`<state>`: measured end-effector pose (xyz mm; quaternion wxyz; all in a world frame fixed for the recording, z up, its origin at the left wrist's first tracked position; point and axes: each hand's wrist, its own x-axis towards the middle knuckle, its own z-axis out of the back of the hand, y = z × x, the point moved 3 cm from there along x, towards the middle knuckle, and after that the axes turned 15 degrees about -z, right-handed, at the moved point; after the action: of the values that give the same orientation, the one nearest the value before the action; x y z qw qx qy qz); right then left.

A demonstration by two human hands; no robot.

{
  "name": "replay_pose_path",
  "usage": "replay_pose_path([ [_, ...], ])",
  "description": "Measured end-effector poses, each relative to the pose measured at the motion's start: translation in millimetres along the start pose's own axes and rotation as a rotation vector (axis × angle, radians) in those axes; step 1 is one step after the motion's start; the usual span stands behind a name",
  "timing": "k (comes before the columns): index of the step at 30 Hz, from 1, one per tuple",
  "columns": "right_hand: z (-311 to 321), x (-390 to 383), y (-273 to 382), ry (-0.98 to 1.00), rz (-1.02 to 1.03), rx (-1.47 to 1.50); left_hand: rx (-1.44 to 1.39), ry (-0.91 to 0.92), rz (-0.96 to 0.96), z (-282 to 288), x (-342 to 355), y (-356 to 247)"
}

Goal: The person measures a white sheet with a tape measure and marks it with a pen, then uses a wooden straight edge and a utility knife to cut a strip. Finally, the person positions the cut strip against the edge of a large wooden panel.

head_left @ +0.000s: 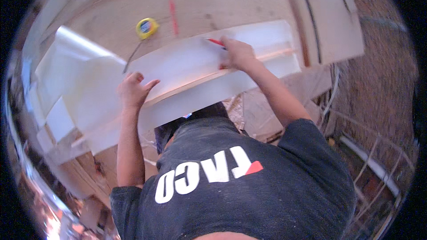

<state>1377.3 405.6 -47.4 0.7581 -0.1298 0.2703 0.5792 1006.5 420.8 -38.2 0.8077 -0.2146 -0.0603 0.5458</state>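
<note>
A long white sheet (187,55) lies across the workbench in front of me, with a narrow pale wooden strip (191,84) running lengthwise over it. My left hand (134,92) is at the strip's left end, thumb spread away from the bent fingers, and no object shows in it. Towards the right part of the sheet, my right hand (239,54) is closed around a slim red pen-like tool (216,42) whose tip points left. Blur hides its exact kind. Beyond the sheet are a yellow tape measure (147,27) and a thin red stick (173,18).
The wooden workbench (240,2) carries dark grooves at its right side. A thin dark rod (132,57) lies below the tape measure. More white sheet material (80,75) with a curled edge covers the left side. A wire frame (378,155) stands at lower right.
</note>
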Motion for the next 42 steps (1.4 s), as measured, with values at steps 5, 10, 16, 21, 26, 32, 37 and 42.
replay_pose_path([
  [5, -14.7, 11.0, -5.2, -0.059, 0.016, 0.126, 0.055, -0.411, 0.133, 30.5, -55.2, 41.8],
  [10, 11.4, 2.2, 57.1, -0.004, 0.072, 0.316, 0.202, -0.619, 0.418, 32.6, -148.6, 101.2],
  [16, -38.7, -2.4, 196.1, 0.102, 0.594, 0.292, 0.160, -0.336, 0.728, -6.6, -205.2, 129.6],
  [21, -72.8, -37.1, 308.0, 0.233, 0.704, 0.101, -0.019, -0.306, 0.748, -27.0, -210.7, 147.8],
  [26, -101.7, -46.6, 365.0, 0.230, 0.809, -0.011, -0.120, -0.388, 0.750, -34.7, -210.6, 156.0],
  [32, -108.3, -52.6, 392.0, 0.187, 0.838, 0.018, -0.089, -0.497, 0.751, -46.5, -211.2, 159.8],
  [37, -91.5, -70.2, 408.2, 0.209, 0.813, -0.087, -0.110, -0.396, 0.812, -14.3, -204.9, 145.4],
  [42, -85.4, -92.4, 433.4, 0.259, 0.869, -0.161, -0.177, -0.368, 0.837, 11.1, -199.4, 133.7],
])
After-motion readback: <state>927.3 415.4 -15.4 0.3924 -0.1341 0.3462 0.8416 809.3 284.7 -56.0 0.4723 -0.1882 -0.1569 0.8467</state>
